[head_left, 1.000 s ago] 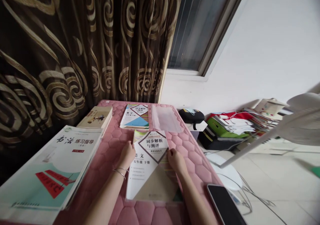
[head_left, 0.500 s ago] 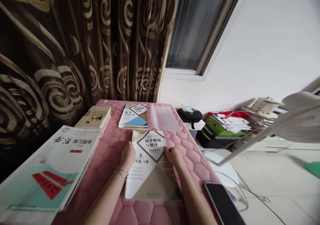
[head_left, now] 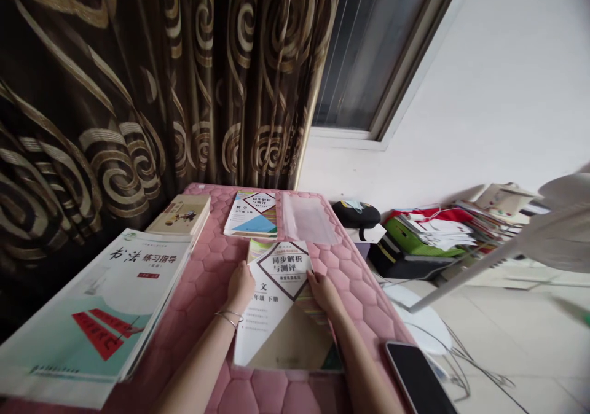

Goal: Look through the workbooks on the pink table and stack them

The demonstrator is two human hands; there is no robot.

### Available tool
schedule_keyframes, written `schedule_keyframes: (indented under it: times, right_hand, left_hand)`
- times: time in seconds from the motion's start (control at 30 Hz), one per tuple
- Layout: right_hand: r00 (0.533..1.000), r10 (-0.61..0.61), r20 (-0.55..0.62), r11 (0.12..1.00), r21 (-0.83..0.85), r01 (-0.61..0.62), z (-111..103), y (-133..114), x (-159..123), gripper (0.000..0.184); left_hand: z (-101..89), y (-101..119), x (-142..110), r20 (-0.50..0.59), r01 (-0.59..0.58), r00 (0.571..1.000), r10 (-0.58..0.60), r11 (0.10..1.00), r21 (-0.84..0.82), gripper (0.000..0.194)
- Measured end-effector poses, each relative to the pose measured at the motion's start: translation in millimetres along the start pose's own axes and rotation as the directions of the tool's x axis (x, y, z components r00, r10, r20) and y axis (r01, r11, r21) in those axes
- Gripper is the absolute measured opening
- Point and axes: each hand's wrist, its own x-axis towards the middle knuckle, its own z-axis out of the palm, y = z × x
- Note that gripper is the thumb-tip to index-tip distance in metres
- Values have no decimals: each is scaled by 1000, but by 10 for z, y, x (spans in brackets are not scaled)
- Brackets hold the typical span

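Note:
A workbook [head_left: 288,325] with a white, grey-brown and green cover lies in front of me on the pink quilted tabletop [head_left: 212,279]. My left hand [head_left: 240,286], with thin bangles at the wrist, is closed on its left edge. On the opposite edge my right hand [head_left: 323,291] grips the same book, fingertips at the upper part of the side. The undersides of the fingers are hidden. Just beyond the workbook lie a similar workbook [head_left: 249,215] with a blue corner and a translucent plastic book cover [head_left: 310,218].
To the left sits a pile topped by a calligraphy book [head_left: 110,297], with a tan book [head_left: 180,212] behind it. A phone [head_left: 417,377] rests at the right edge. Beyond that edge are a black case [head_left: 357,215], a white lamp [head_left: 479,266], cables and piled papers [head_left: 428,233].
The camera view has turned slightly left, so everything appears a little further right. Both hands keep their hold on the workbook, which shows no clear movement on the table.

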Motion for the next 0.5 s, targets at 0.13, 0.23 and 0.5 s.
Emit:
schedule_keyframes:
  times: [0.13, 0.23, 0.5]
  right_hand:
    - [998, -52, -34, 991, 120, 55, -7, -77, -97, 37]
    - [997, -59, -52, 979, 190, 68, -9, -131, -120, 37]
    - [996, 68, 62, 981, -186, -55, 21, -176, -126, 43]
  left_hand:
    - [-70, -56, 21, -35, 22, 999, -22, 1000, 1, 22]
    - [-108, -103, 59, -56, 41, 998, -40, 999, 10, 23]
    - [-64, -113, 99, -18, 74, 997, -74, 997, 32, 25]
